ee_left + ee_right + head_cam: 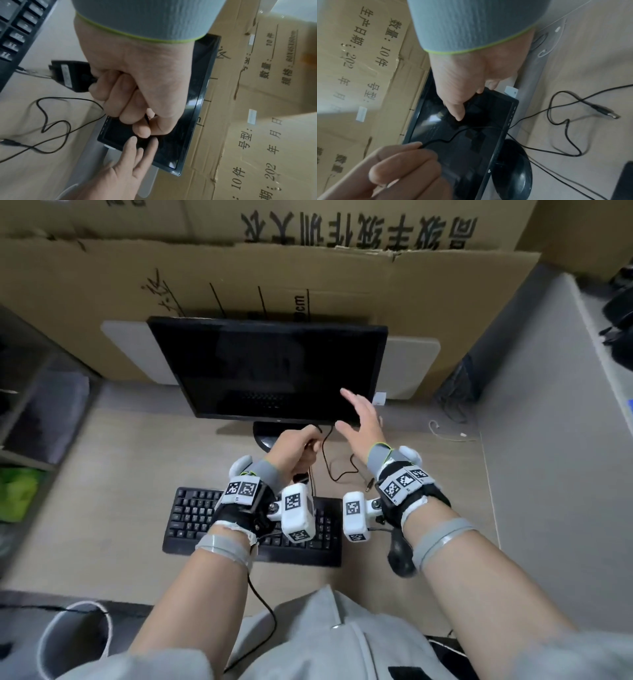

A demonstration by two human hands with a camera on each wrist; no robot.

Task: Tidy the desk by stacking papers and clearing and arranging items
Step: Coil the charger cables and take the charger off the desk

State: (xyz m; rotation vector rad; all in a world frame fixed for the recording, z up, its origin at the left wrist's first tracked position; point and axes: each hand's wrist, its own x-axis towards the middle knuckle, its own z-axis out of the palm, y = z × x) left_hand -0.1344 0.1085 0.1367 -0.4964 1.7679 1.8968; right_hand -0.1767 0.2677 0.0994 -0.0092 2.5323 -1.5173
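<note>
Cable (328, 453), thin and black, runs from the left hand (291, 448) across the beige table (120, 474) in loose loops, ending in a free plug (369, 488) that lies on the surface right of the keyboard (191, 518). Left hand is closed in a fist round the cable, thumb and forefinger pinching the wire; a black adapter block (72, 75) sticks out of the fist on the little-finger side, just above the keyboard's far edge.

Right hand (363, 422) is held off the table, fingers straight and spread, holding nothing, in front of the lower right corner of the monitor (267, 368). Its fingertips (133, 139) are near the screen; contact cannot be told.

Monitor is dark, on a round black stand (513, 169) at the middle of the table. Black mouse (399, 556) lies right of the keyboard, partly under the right forearm. Thin white cable (448, 434) lies near the right rear corner. Printed cardboard boxes (102, 289) stand behind the monitor; grey partition (548, 440) closes the right side. Both wrists carry camera mounts with black-and-white markers.
</note>
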